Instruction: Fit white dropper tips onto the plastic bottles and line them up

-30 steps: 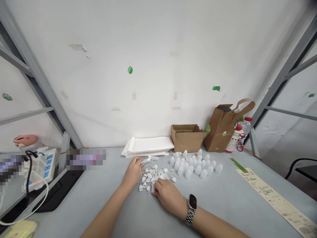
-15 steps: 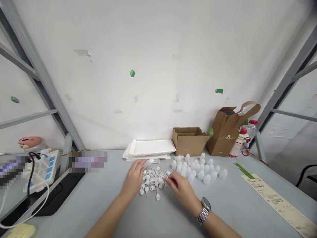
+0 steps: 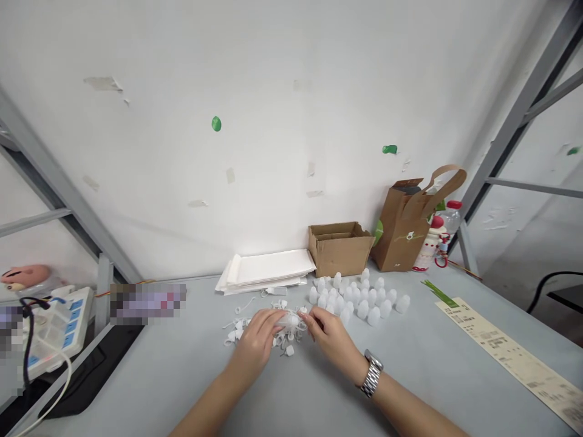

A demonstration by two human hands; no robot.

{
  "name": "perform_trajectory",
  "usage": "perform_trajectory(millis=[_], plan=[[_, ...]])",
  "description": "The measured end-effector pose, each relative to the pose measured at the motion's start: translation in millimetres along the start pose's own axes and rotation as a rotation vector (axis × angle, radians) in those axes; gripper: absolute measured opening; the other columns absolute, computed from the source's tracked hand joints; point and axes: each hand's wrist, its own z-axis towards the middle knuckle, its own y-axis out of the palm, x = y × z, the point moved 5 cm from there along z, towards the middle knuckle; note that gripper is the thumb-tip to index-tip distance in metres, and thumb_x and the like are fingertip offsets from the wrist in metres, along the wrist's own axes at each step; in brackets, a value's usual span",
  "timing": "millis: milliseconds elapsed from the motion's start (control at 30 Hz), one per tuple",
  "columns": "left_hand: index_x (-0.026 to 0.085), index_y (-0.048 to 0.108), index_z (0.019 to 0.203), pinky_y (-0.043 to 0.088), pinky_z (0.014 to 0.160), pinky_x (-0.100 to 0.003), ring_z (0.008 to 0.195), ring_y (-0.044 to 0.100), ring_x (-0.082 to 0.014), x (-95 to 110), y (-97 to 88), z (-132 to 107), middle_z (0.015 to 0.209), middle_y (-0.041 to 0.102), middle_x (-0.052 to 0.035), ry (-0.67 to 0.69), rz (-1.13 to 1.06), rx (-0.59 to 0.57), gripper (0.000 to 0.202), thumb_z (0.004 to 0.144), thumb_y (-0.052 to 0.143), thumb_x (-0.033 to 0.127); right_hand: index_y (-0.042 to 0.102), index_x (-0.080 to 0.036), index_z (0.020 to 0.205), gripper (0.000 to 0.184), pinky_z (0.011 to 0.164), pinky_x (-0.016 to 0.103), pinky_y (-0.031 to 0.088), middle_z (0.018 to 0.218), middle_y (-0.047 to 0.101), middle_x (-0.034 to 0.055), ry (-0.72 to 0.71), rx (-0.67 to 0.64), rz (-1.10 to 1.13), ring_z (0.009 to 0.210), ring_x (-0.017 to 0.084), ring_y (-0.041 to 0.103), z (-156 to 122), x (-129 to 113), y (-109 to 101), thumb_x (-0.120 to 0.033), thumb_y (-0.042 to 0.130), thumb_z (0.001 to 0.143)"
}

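Nearest, smooth gray desk [image 3: 277,400], matte and plain under bare forearms. Around the right wrist, a watch [image 3: 372,374] on a linked metal band. Just ahead, both hands close together but slightly apart: left hand [image 3: 281,321] with fingers and thumb curled around a translucent piece [image 3: 289,321], rounded and blurred; right hand [image 3: 310,317] with thumb and forefinger drawn in beside it, cannot tell whether gripping anything. Beneath and around the fingertips, a loose heap of small white parts [image 3: 290,351], plastic-looking, with blocky caps, thin stems and little rings. Off to the right, a printed paper strip [image 3: 496,352], long, flat and cream-colored. Slightly beyond the right hand, a cluster of frosted pieces [image 3: 374,316], milky, dome-topped, mostly upright. Behind the heap, a clear tube [image 3: 277,291], lying on its side. Farther back, a stack of white sheets [image 3: 276,265], flat and slightly fanned; just beside it, an open cardboard box [image 3: 341,258], brown and rough-edged; next, a brown paper bag [image 3: 398,240] with a looped handle. Farthest, a pale wall [image 3: 273,91], scuffed and flecked with peeled tape.
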Motion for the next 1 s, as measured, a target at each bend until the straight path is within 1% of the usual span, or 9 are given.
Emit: perform_trajectory(millis=[100, 267, 433, 567, 667, 767, 867, 1000], plan=[[0.021, 0.05, 0.114, 0.05, 0.081, -0.034, 0.094, 0.057, -0.018, 0.0, -0.6, 0.0, 0.1, 0.063, -0.007, -0.006, 0.009, -0.004, 0.031, 0.088, 0.038, 0.012, 0.044, -0.019, 0.059, 0.04, 0.05, 0.021, 0.034, 0.054, 0.047, -0.0038, -0.013, 0.017, -0.034, 0.051, 0.011, 0.042, -1.5, -0.7, -0.5, -0.044, 0.037, 0.09], [0.021, 0.051, 0.114, 0.05, 0.081, -0.033, 0.093, 0.058, -0.0179, 1.7, -0.5, -0.1, 0.099, 0.064, -0.0068, 0.003, 0.033, 0.0, 0.03, 0.088, 0.039, 0.013, 0.044, -0.019, 0.061, 0.039, 0.048, 0.021, 0.031, 0.053, 0.043, -0.0052, -0.009, 0.112, -0.104, 0.049, 0.01, 0.037, -3.9, 0.7, -4.0, -0.047, 0.039, 0.088], [0.021, 0.053, 0.113, 0.05, 0.081, -0.034, 0.092, 0.059, -0.0182, 3.0, -0.8, -0.1, 0.098, 0.065, -0.0068, 0.012, 0.032, -0.004, 0.03, 0.088, 0.039, 0.014, 0.046, -0.019, 0.062, 0.038, 0.048, 0.021, 0.031, 0.053, 0.044, -0.005, -0.037, 0.063, -0.139, 0.048, 0.01, 0.037, -4.2, 1.3, -0.1, -0.045, 0.038, 0.089], [0.021, 0.053, 0.112, 0.05, 0.081, -0.034, 0.092, 0.058, -0.0187, 3.7, -2.9, 0.5, 0.098, 0.065, -0.0075, 0.017, 0.026, -0.004, 0.029, 0.088, 0.039, 0.014, 0.046, -0.019, 0.062, 0.037, 0.048, 0.022, 0.03, 0.054, 0.046, -0.0042, -0.028, 0.07, -0.157, 0.049, 0.011, 0.038, -4.1, 2.2, -0.3, -0.043, 0.038, 0.09], [0.021, 0.054, 0.112, 0.05, 0.081, -0.035, 0.092, 0.058, -0.019, 3.2, -4.3, 1.1, 0.098, 0.064, -0.0078, 0.011, 0.031, -0.005, 0.03, 0.088, 0.038, 0.014, 0.048, -0.019, 0.064, 0.036, 0.048, 0.022, 0.031, 0.055, 0.049, -0.0035, -0.022, 0.051, -0.152, 0.05, 0.011, 0.04, -4.1, 2.1, 1.2, -0.042, 0.037, 0.09], [0.021, 0.054, 0.112, 0.051, 0.081, -0.035, 0.092, 0.058, -0.0191, 2.5, -3.7, 1.3, 0.098, 0.064, -0.0077, 0.005, 0.016, -0.013, 0.03, 0.088, 0.037, 0.013, 0.047, -0.019, 0.062, 0.038, 0.05, 0.023, 0.032, 0.056, 0.05, -0.0024, -0.053, 0.042, -0.147, 0.051, 0.012, 0.043, -5.0, 0.0, 3.4, -0.04, 0.035, 0.091], [0.02, 0.053, 0.112, 0.052, 0.08, -0.035, 0.092, 0.058, -0.0186, 2.8, -1.4, 1.0, 0.097, 0.064, -0.0077, 0.011, -0.008, -0.006, 0.031, 0.087, 0.037, 0.011, 0.045, -0.019, 0.058, 0.04, 0.05, 0.023, 0.033, 0.054, 0.049, -0.0023, -0.056, 0.069, -0.109, 0.051, 0.012, 0.043, -6.3, -1.4, 2.5, -0.04, 0.035, 0.091], [0.021, 0.051, 0.113, 0.053, 0.078, -0.037, 0.092, 0.058, -0.0192, 4.8, 2.2, 1.3, 0.098, 0.063, -0.0081, 0.005, -0.025, 0.03, 0.032, 0.087, 0.036, 0.01, 0.043, -0.02, 0.056, 0.042, 0.049, 0.022, 0.034, 0.049, 0.046, -0.0032, -0.004, 0.11, -0.001, 0.048, 0.011, 0.042, -6.9, -2.4, -3.5, -0.044, 0.035, 0.09]])
